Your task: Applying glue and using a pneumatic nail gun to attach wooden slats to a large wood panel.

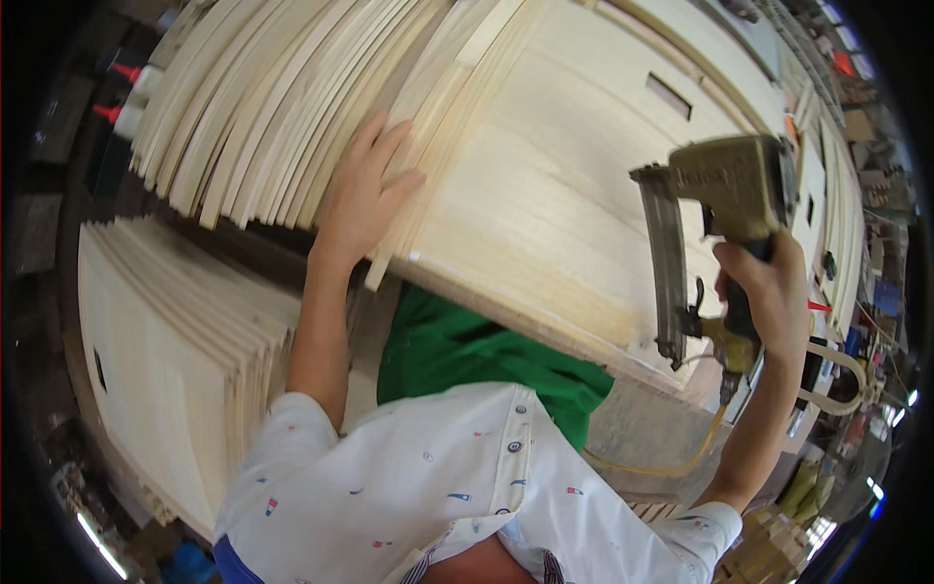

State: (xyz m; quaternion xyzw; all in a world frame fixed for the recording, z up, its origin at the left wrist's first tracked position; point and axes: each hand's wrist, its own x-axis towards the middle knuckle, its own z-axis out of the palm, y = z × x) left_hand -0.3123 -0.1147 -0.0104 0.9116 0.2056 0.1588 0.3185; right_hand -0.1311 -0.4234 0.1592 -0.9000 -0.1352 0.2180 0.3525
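My right hand is wrapped round the handle of an air nail gun, a worn metal tool with a long magazine and a yellow air hose. The gun is held above the right part of a pale wooden panel. On the panel's left edge, my left hand rests with fingers stretched and apart, touching the thin wooden strips along that edge. One strip's end juts past the panel's near edge. A spot of white glue shows at the near left corner.
Many loose wooden slats lie side by side at the upper left, near two red-tipped glue bottles. Below them stands a stack of panels. Green cloth hangs under the panel's near edge. More slotted panels stand at right.
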